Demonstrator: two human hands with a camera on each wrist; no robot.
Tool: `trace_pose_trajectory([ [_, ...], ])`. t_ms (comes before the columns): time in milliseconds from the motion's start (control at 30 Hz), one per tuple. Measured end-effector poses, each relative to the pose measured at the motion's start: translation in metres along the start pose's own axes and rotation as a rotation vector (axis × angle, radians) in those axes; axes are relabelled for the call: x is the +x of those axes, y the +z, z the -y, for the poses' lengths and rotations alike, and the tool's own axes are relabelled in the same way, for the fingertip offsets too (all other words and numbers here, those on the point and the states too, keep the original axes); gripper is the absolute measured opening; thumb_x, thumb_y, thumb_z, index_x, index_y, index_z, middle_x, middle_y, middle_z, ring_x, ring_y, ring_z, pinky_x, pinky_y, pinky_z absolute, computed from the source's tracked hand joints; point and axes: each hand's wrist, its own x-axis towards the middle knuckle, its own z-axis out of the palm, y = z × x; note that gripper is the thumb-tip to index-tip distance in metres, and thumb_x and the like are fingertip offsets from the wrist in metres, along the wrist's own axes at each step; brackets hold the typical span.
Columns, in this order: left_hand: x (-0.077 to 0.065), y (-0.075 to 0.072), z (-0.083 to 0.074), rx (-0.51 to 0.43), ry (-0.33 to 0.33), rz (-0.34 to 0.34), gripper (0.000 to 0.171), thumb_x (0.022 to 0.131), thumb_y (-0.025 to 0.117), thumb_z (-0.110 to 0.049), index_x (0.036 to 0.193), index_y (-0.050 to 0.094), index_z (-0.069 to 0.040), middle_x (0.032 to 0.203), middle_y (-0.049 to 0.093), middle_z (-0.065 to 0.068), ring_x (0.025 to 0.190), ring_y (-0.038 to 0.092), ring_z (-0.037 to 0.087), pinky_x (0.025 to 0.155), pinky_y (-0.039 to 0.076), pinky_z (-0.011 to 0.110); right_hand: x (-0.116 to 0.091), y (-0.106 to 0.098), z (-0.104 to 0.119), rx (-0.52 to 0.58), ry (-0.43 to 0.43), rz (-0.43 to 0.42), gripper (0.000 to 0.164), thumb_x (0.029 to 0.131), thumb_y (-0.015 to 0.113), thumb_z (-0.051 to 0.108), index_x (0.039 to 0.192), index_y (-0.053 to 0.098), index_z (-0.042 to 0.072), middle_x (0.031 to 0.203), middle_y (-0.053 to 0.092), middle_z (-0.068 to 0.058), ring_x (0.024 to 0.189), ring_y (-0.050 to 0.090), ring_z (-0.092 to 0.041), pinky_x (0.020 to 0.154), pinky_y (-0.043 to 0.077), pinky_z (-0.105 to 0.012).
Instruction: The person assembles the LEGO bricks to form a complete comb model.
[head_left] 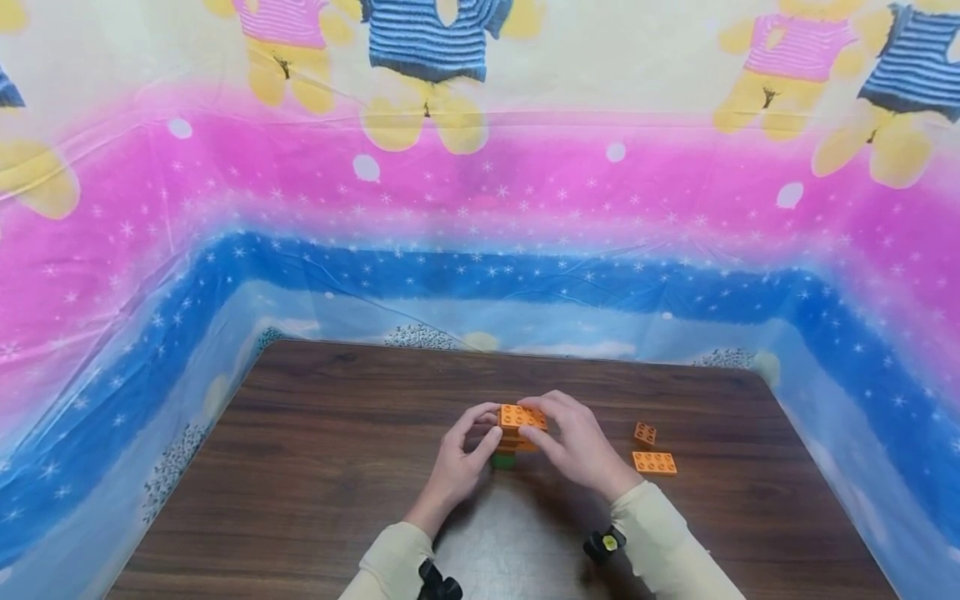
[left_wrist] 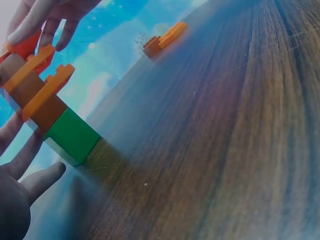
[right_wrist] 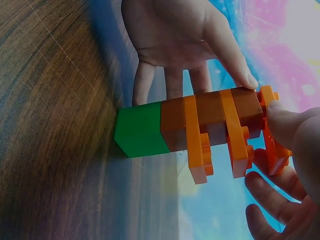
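A tower of toy building bricks stands upright on the table. Its base is a green brick [right_wrist: 142,131], above which brown bricks [right_wrist: 172,112] alternate with thin orange plates that jut out to one side. My right hand [head_left: 577,437] pinches the top orange plate [head_left: 522,417] between thumb and fingers; in the right wrist view this plate sits at the uppermost brown brick, slightly tilted. On the other side, my left hand [head_left: 457,454] steadies the tower, thumb against the top brown brick and fingers behind the stack. Whether the top plate is fully seated, I cannot tell.
To the right of the tower lie a small brown brick [head_left: 645,432] and a loose orange plate [head_left: 655,462]. The dark wooden table [head_left: 337,417] is bordered at the back and sides by a printed cloth [head_left: 487,275].
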Motion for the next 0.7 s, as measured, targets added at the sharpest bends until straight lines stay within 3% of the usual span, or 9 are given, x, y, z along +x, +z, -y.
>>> trace_pose_trajectory([
  [267, 0.0009, -0.0005, 0.0012, 0.002, 0.002, 0.001, 0.034, 0.106, 0.064, -0.024, 0.139, 0.062, -0.032, 0.122, 0.069, -0.001, 0.119, 0.067, 0.02, 0.103, 0.051, 0.047, 0.0022, -0.0016, 0.0004, -0.025, -0.02, 0.008, 0.038, 0.101, 0.073, 0.029, 0.136, 0.07, 0.015, 0.114, 0.067, 0.007, 0.101, 0.063, -0.008, 0.084, 0.056, -0.037],
  [500, 0.0006, -0.0007, 0.0002, 0.003, 0.001, 0.008, 0.035, 0.106, 0.064, -0.024, 0.141, 0.062, -0.032, 0.122, 0.068, -0.002, 0.119, 0.067, 0.019, 0.103, 0.051, 0.048, 0.0037, -0.0027, 0.0001, -0.007, -0.054, 0.006, 0.038, 0.099, 0.076, 0.027, 0.135, 0.07, 0.016, 0.112, 0.068, 0.005, 0.1, 0.063, -0.009, 0.083, 0.057, -0.039],
  [700, 0.0002, -0.0013, -0.001, -0.002, 0.004, 0.014, 0.036, 0.106, 0.064, -0.023, 0.141, 0.062, -0.03, 0.122, 0.068, -0.002, 0.119, 0.066, 0.019, 0.104, 0.051, 0.046, 0.0051, -0.0043, 0.0004, -0.003, -0.033, 0.026, 0.037, 0.1, 0.075, 0.027, 0.135, 0.07, 0.018, 0.113, 0.068, 0.006, 0.1, 0.064, -0.009, 0.084, 0.058, -0.041],
])
